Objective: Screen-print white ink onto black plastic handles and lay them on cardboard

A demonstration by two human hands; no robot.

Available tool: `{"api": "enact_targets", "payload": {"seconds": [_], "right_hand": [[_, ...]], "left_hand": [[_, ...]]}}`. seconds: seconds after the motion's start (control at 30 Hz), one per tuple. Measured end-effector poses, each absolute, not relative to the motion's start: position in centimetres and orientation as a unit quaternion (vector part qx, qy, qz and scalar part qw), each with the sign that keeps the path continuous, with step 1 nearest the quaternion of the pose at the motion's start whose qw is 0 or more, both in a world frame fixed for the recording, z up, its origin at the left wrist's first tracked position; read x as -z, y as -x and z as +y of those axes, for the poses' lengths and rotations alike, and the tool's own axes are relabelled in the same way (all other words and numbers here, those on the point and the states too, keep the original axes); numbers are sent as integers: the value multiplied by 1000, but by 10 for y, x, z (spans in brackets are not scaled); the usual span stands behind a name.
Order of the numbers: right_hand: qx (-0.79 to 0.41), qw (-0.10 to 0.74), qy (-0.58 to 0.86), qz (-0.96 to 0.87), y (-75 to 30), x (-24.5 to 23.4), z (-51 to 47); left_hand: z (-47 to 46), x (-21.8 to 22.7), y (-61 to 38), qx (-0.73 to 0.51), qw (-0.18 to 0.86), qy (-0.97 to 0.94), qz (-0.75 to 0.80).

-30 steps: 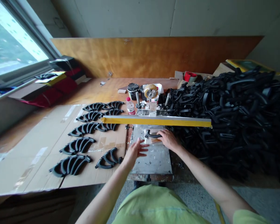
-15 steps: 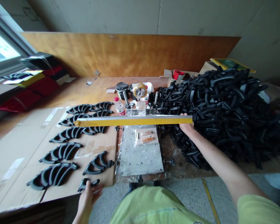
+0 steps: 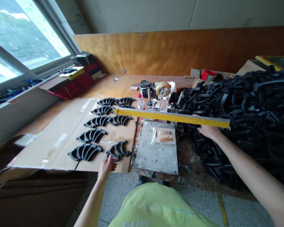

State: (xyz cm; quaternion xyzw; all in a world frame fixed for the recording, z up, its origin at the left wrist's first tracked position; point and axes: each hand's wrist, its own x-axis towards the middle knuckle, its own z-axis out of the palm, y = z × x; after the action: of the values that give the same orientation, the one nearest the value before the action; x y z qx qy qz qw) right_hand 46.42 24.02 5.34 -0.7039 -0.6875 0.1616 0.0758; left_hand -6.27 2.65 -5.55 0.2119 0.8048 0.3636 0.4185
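My left hand (image 3: 106, 167) is at the near edge of the cardboard, its fingers closed on a black curved plastic part (image 3: 117, 160). That part lies against a fan of similar black parts (image 3: 117, 148). My right hand (image 3: 208, 130) is beside the big pile of black plastic parts (image 3: 246, 107). A long yellow-sided bar (image 3: 172, 117), like a frame edge, crosses in front of its fingers, so what they hold, if anything, is hidden. Below the bar is a grey plate (image 3: 156, 157) carrying a taped clear pad (image 3: 164, 135) with small orange-brown strips.
Several fanned rows of black parts (image 3: 93, 135) lie on the cardboard sheet (image 3: 54, 142). Behind the bar stand a red-capped bottle (image 3: 140, 102), a dark tub (image 3: 145, 88) and a tape roll (image 3: 163, 90). Red and black bundles (image 3: 78, 82) sit by the window.
The view has swung left, so the scene appears farther right. My left hand has brought its black part up against the front fan. My right forearm now reaches farther right beside the pile.
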Motion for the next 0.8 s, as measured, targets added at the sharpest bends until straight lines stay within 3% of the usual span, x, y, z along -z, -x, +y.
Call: {"api": "enact_targets", "payload": {"seconds": [0.1,0.17,0.43,0.6,0.7,0.8], "right_hand": [[-402,187,643,-624,-407,-36,218],[-444,224,639,-586,-363,-18,208],[-148,41,706,-692,-299,-6,193],[-39,119,560,-819,-292,-9,183],[-61,123,436,-889,-283,6,184],[-84,110,422,-896,-283,22,188]], "left_hand": [[61,33,39,-411,429,-248,765],[90,12,17,-437,444,-284,729],[155,-78,-41,-523,452,-412,595],[165,-122,-55,-632,404,-417,513],[170,-138,-64,-657,397,-424,481],[173,-143,-70,-654,407,-419,481]]}}
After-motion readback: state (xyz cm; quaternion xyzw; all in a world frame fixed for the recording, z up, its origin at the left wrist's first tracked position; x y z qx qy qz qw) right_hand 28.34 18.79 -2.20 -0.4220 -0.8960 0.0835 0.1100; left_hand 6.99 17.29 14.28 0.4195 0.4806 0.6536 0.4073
